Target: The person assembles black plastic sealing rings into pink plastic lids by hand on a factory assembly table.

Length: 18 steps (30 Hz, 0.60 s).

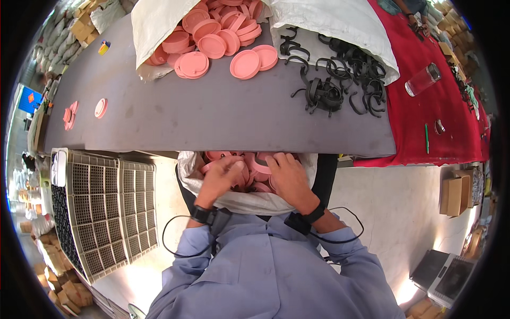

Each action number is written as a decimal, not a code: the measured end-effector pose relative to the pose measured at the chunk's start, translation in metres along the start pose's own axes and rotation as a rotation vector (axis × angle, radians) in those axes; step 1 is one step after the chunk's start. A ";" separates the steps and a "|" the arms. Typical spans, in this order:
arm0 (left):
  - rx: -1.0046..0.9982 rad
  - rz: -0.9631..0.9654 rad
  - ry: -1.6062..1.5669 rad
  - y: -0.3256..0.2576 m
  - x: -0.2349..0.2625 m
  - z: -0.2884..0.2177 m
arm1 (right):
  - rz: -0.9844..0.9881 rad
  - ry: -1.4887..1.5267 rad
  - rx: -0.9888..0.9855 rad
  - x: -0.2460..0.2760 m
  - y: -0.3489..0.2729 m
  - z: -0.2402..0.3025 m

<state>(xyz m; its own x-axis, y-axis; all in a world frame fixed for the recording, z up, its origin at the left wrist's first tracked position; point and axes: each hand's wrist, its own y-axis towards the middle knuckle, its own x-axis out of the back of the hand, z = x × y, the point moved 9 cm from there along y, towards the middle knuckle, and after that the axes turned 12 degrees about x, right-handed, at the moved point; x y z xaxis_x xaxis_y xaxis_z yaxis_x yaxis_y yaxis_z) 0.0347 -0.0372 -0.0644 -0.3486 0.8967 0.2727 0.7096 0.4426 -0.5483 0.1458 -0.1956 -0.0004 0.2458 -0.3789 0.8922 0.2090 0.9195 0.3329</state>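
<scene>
Both my hands are over an open white sack (239, 202) at my lap, which is filled with pink round lids (259, 187). My left hand (219, 182) is closed among them, fingers curled and thumb close alongside; what it grips is hidden. The fingers of my right hand (291, 179) bend over the edge of a pink lid with a dark curved strip (260, 161), just under the table's front edge. On the grey table (212, 119), a white sack (151, 34) spills pink round lids (212, 46). Black curved handle-like parts (323, 95) lie in a tangle from another white sack (329, 18).
A grey plastic crate (103, 207) stands at left on the floor. A pink lid (101, 108) and small pink pieces (70, 116) lie at the table's left. On the red cloth (409, 127) are a glass bottle (423, 80) and green pen (426, 139). Another person's hand (419, 26) shows far right.
</scene>
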 end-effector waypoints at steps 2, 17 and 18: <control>-0.193 -0.034 -0.059 0.002 0.024 -0.036 | -0.066 0.066 0.008 0.011 -0.003 -0.006; -0.608 -0.628 0.362 0.186 0.070 -0.185 | -0.438 -0.200 -0.220 0.071 0.069 -0.178; -0.609 -0.613 0.362 0.189 0.072 -0.186 | -0.434 -0.206 -0.234 0.066 0.077 -0.177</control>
<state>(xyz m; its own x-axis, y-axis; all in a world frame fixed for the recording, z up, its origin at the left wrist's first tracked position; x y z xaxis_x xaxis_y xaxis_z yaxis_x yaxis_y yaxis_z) 0.2573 0.1101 -0.0017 -0.6286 0.4070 0.6627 0.6996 0.6682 0.2532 0.3456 -0.1684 0.0306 -0.0964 -0.6694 0.7366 0.4613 0.6257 0.6290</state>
